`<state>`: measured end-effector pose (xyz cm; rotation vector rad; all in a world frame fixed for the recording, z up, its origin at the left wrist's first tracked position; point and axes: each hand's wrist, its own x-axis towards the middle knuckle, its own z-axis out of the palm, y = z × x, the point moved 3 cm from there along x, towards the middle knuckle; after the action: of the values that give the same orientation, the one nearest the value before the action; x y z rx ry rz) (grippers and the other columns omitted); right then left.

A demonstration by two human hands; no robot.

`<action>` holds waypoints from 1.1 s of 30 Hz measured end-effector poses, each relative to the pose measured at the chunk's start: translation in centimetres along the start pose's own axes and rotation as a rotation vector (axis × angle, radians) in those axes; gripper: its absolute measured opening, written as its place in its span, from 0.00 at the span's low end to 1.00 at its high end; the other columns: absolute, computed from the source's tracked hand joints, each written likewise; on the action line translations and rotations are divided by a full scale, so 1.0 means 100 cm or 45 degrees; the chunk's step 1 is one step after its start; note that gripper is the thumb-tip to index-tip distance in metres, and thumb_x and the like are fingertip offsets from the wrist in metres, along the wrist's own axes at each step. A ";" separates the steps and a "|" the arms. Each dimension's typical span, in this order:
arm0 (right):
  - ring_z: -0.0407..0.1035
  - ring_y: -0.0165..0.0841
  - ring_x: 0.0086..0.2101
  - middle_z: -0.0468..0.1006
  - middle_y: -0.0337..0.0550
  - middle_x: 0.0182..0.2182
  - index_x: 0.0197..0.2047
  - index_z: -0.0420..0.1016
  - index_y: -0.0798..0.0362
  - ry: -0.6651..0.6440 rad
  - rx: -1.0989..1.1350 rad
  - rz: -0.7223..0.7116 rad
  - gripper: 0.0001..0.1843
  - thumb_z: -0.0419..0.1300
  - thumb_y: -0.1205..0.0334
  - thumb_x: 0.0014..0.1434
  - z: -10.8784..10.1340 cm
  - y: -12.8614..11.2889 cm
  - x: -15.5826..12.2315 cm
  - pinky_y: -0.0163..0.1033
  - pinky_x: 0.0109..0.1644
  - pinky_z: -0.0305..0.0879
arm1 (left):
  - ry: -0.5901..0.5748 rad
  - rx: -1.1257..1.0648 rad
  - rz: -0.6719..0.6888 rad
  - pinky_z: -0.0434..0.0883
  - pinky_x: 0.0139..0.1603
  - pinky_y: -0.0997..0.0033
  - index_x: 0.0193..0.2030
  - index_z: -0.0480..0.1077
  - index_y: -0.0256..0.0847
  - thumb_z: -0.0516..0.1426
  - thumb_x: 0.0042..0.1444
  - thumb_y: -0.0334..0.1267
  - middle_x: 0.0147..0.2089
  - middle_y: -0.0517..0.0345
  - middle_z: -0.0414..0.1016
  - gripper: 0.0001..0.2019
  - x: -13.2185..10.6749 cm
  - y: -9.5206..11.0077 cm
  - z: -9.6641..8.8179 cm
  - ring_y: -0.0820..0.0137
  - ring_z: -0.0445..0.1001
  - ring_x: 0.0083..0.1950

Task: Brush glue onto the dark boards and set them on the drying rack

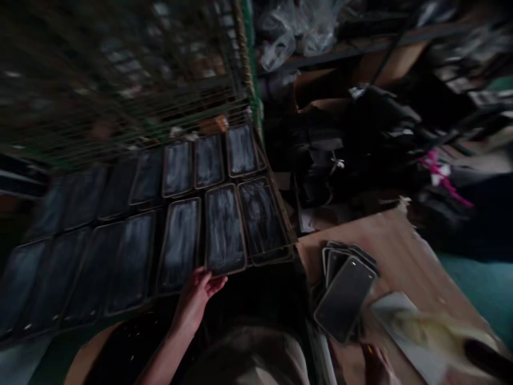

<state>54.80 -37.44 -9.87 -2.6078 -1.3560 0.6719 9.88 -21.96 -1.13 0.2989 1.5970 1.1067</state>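
A dark rectangular panel with whitish streaks (225, 230) lies mid-frame, the left hand (200, 291) at its lower edge; whether the fingers clamp it, I cannot tell. At lower right, the right hand (378, 366), its fingers too dim to read, is near a stack of dark, round-cornered panels (347, 299) on a brown tabletop (409, 262).

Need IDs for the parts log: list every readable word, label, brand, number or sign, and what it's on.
None readable.
Racked panels: no legible markings.
Stacked panels: no legible markings.
Plastic bags: too dark and blurred to tell.
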 end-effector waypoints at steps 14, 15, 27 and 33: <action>0.71 0.35 0.31 0.79 0.48 0.35 0.44 0.78 0.53 0.651 0.041 0.258 0.33 0.43 0.37 0.65 -0.048 0.118 0.021 0.35 0.30 0.57 | -0.617 0.704 -0.492 0.73 0.25 0.70 0.38 0.68 0.37 0.65 0.41 0.54 0.27 0.59 0.73 0.25 -0.044 -0.205 0.085 0.67 0.76 0.27; 0.71 0.34 0.30 0.79 0.48 0.35 0.44 0.78 0.54 0.666 0.041 0.250 0.32 0.43 0.37 0.65 -0.046 0.125 0.027 0.35 0.30 0.57 | -0.696 0.757 -0.480 0.72 0.24 0.71 0.38 0.68 0.37 0.65 0.42 0.54 0.28 0.59 0.73 0.24 -0.041 -0.227 0.105 0.68 0.76 0.26; 0.69 0.32 0.29 0.79 0.43 0.39 0.47 0.77 0.49 0.525 -0.014 0.309 0.22 0.48 0.46 0.67 0.001 0.182 0.079 0.35 0.28 0.53 | -0.765 1.331 -0.234 0.63 0.20 0.81 0.37 0.63 0.39 0.61 0.52 0.35 0.25 0.64 0.69 0.10 -0.006 -0.348 0.206 0.76 0.69 0.22; 0.70 0.31 0.31 0.78 0.41 0.41 0.48 0.76 0.48 0.510 -0.087 0.174 0.19 0.50 0.48 0.68 -0.005 0.180 0.065 0.34 0.30 0.55 | -0.706 1.222 -0.387 0.63 0.18 0.81 0.30 0.62 0.39 0.63 0.51 0.37 0.22 0.65 0.68 0.12 -0.015 -0.348 0.207 0.77 0.69 0.19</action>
<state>71.69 -42.80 -17.16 -2.7096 -1.1042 0.1024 40.52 -31.24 -25.99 0.8705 1.4814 -0.0597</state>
